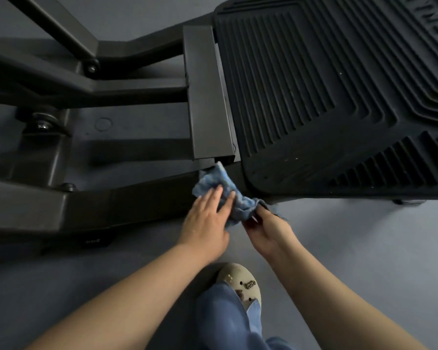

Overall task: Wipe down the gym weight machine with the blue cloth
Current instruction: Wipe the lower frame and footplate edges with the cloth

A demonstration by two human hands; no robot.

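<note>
Blue cloth (221,189): fluffy, crumpled, lying against lower frame bar of weight machine (127,205); machine black, steel-framed, with ribbed rubber footplate (321,97)

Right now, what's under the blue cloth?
The cloth lies on the machine's black frame bar, beside the ribbed footplate. The left hand presses it flat; the right hand pinches its end. The metal right beneath is covered.
</note>
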